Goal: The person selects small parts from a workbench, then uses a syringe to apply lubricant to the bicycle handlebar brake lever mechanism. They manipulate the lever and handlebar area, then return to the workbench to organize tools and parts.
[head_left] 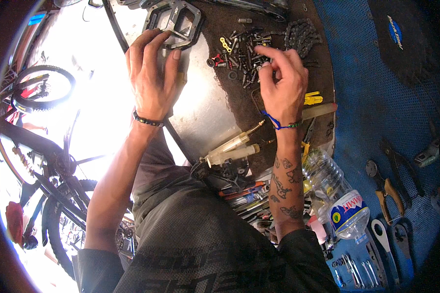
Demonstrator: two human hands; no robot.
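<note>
My left hand (154, 80) is beside a black flat bike pedal (194, 27) on the bright metal part of the bench. Its fingers are apart, with the fingertips at the pedal's near edge; whether they touch it I cannot tell. My right hand (284, 80) hovers over a heap of small bolts and screws (237, 53), index finger and thumb apart and nothing visible between them. A yellow chain-link piece (225, 45) and a red small part (217, 59) lie among the bolts. Just beyond the right hand is a coiled bike chain (302, 36).
Two syringes (230, 145) lie near my lap. A clear plastic bottle (327, 180) lies right of my right forearm, by many hand tools (252, 195). Pliers (386, 195) and wrenches (386, 239) hang on the blue panel (362, 122). Bikes (49, 166) stand at left.
</note>
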